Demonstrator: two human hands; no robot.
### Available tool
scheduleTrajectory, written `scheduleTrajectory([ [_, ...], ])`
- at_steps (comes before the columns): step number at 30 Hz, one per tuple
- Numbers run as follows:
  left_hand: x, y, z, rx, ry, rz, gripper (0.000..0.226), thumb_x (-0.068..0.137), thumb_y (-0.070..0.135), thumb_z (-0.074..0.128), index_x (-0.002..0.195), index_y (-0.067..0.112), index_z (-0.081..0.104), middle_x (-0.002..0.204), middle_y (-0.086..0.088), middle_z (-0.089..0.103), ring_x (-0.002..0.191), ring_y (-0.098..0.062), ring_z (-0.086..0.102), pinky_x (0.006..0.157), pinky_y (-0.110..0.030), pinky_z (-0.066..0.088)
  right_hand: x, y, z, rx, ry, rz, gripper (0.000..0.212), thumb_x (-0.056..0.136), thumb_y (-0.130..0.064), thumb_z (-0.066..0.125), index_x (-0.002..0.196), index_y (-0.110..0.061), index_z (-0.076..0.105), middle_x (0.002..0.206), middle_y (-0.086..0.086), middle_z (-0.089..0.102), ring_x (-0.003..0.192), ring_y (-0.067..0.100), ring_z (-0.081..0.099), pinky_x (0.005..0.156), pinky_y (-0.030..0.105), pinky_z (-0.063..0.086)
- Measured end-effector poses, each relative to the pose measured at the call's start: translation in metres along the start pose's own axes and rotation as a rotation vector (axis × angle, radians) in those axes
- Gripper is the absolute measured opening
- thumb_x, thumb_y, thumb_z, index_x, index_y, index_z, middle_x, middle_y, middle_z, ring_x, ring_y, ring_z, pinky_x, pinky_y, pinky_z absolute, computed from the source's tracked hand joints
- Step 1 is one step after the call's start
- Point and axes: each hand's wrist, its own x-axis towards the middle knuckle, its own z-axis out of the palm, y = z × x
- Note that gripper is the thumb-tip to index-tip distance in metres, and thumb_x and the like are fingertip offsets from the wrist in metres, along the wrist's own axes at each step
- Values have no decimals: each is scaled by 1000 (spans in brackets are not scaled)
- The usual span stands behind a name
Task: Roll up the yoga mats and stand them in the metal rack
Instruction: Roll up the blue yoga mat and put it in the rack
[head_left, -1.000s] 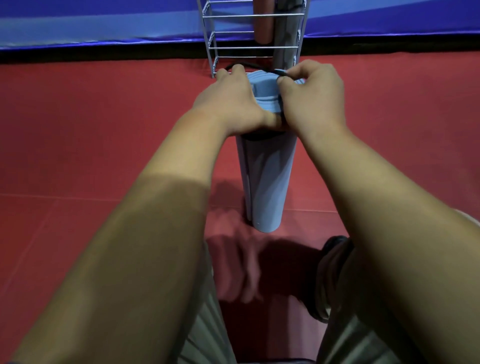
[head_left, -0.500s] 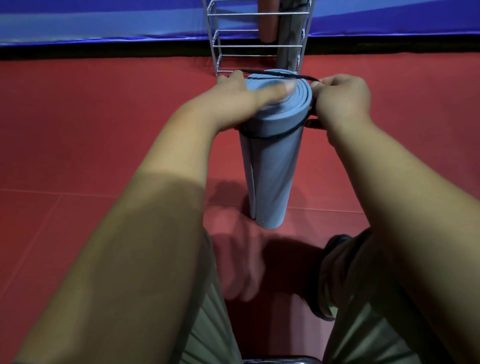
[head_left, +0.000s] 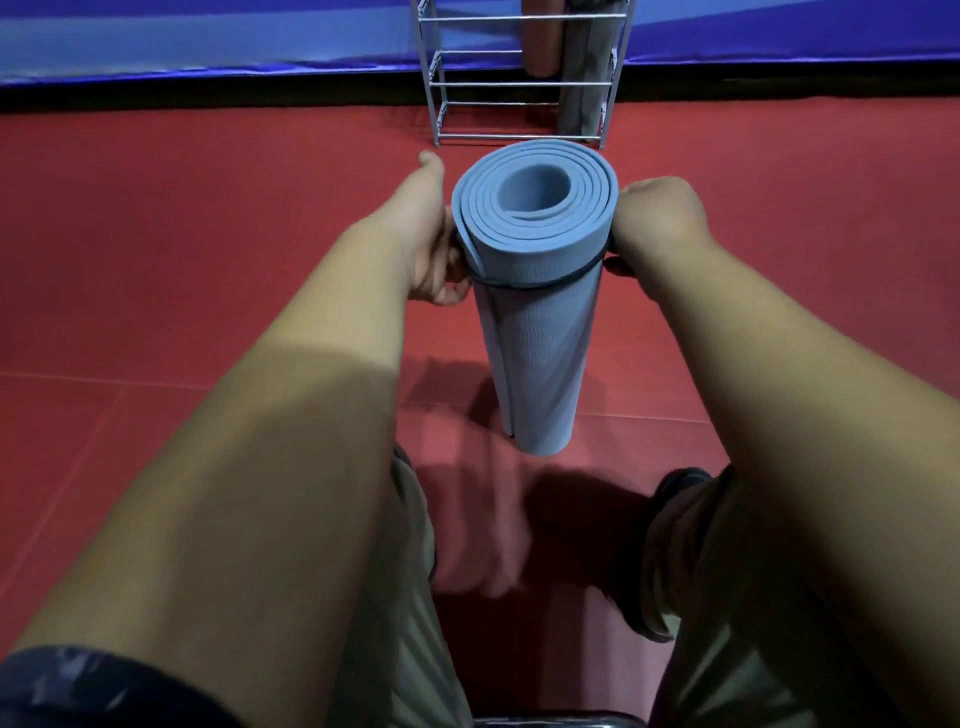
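The blue yoga mat (head_left: 537, 312) stands rolled up on the red floor (head_left: 208, 234) in the middle of the frame. The left hand (head_left: 431, 239) and right hand (head_left: 657, 228) each grip a side of it near the top, where a black band (head_left: 530, 286) goes around. Slide the band down evenly so the roll stays tight. The metal rack (head_left: 519, 83) waits at the top.

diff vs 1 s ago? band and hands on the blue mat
The black elastic band went from the top rim down over the blue rolled mat and now circles it below the top. The left hand and right hand slid from the top to the sides, gripping the band. Mat still upright; metal rack unchanged.
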Motion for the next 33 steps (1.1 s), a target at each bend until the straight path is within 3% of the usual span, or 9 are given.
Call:
scheduleTrajectory([
  [3,11,-16,6,84,12,-31,38,97,54,45,71,28,52,74,7,48,69,-16,40,82,-40,48,0,15,4,23,-24,40,30,96,-14,65,68,-14,54,77,18,61,65,28,60,58,40,63],
  [8,14,-62,31,326,-3,-117,18,103,32,48,91,24,60,91,2,58,67,-16,52,83,-44,59,-3,59,12,-55,-87,286,24,99,1,63,76,-6,59,84,21,65,67,34,63,43,41,58],
  [12,23,-87,49,481,70,35,29,107,10,49,82,15,63,81,-9,66,56,-18,57,56,-33,56,-7,72,15,-113,-181,350,26,100,7,54,75,0,59,72,22,63,51,32,62,35,41,55],
  [15,27,-82,51,488,168,123,38,103,-4,45,74,13,62,64,-14,63,44,-22,57,38,-27,49,-4,70,10,-107,-202,368,30,99,12,53,71,1,55,46,20,57,26,26,51,26,32,44],
  [19,32,-82,50,424,161,128,37,102,-8,42,79,10,64,67,-18,64,46,-23,58,36,-28,50,-3,71,5,-192,-301,313,31,98,11,47,72,5,61,51,21,61,34,27,59,41,41,60],
  [23,41,-84,42,190,180,72,30,103,-3,45,113,5,72,78,-15,69,45,-19,63,38,-26,53,3,73,-2,-41,-365,284,24,104,4,48,90,3,68,73,18,68,58,22,65,60,35,65],
  [27,38,-67,40,-86,123,44,24,103,-6,49,91,7,65,84,-6,68,67,-10,68,49,-22,58,9,70,-2,189,-385,376,14,103,-3,53,109,-4,65,100,17,68,71,21,71,54,28,63],
  [31,35,-61,41,-23,48,-47,24,105,6,50,88,15,64,85,0,64,73,-11,63,69,-28,62,7,73,2,186,-424,429,19,102,-9,50,117,-8,62,104,13,67,72,19,70,52,24,60],
  [33,39,-65,40,-24,41,-109,22,106,5,48,91,12,62,88,-1,63,72,-12,63,65,-31,63,5,76,4,181,-421,452,18,102,-8,50,115,-10,62,99,10,66,71,15,67,50,22,59],
])
